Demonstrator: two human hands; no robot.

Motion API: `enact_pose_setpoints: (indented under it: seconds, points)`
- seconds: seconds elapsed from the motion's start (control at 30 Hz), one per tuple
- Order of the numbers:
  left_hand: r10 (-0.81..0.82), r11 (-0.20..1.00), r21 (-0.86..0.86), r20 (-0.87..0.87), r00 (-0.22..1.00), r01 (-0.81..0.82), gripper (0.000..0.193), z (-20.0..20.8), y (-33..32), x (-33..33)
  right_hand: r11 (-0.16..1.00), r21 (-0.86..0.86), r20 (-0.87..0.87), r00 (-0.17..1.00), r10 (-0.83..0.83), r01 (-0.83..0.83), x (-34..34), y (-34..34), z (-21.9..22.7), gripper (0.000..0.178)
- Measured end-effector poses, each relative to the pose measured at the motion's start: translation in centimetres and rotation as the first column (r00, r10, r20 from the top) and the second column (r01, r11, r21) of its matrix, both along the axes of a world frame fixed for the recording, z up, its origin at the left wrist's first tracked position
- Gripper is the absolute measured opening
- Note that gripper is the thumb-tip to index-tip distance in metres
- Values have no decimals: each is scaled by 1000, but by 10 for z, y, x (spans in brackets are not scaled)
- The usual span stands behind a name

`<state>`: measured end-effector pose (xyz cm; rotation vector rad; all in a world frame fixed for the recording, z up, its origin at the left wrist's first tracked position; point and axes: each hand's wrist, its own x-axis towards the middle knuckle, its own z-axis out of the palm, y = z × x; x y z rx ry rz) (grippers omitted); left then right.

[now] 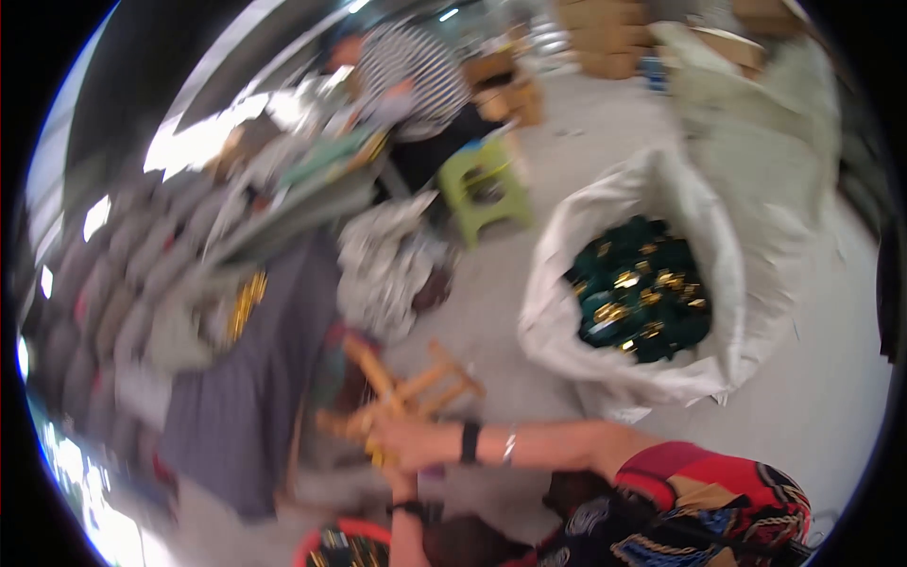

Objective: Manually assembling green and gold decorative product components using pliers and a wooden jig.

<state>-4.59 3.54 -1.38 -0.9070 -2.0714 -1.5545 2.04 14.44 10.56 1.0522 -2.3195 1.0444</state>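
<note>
Both hands meet at the lower middle, close to a light wooden frame of crossed bars [402,389], which looks like a small stool or stand. My right hand [408,440] reaches in from the right and looks closed in front of the frame's lower bars. A small yellow-gold piece [380,455] shows at its lower edge; blur hides what it is. Just below, touching or nearly touching it, my left hand [402,482] comes up from the lower edge. Its fingers are mostly hidden. Whether either hand grips the frame, I cannot tell.
A large white sack [548,321] on the right holds dark green, gold-trimmed pieces [642,293]. A red tub [307,546] stands at the lower edge. Left is a cloth-draped table [241,416]. Beyond are a pale crumpled sack [383,269], a green stool [482,184] and a person in stripes [411,76].
</note>
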Motion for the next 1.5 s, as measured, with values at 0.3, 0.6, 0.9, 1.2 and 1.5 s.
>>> enact_pose_setpoints:
  seconds: [0.3,0.6,0.9,1.2,1.5]
  points:
    - [360,933,-59,155,920,-355,20,28,-23,34,986,99,-42,991,-130,134,12,42,99,26]
    - [421,893,-209,77,904,-398,21,24,-19,42,838,419,-234,933,-274,351,3,51,131,27]
    - [374,923,-148,124,919,-355,16,25,-21,56,774,519,-1,906,-423,361,12,43,77,28]
    - [390,913,-147,40,920,-381,15,14,-31,33,992,128,313,949,-47,7,-15,-2,27,37]
    - [311,948,-142,236,921,-283,25,35,-26,37,772,-392,363,855,-369,500,9,70,19,36]
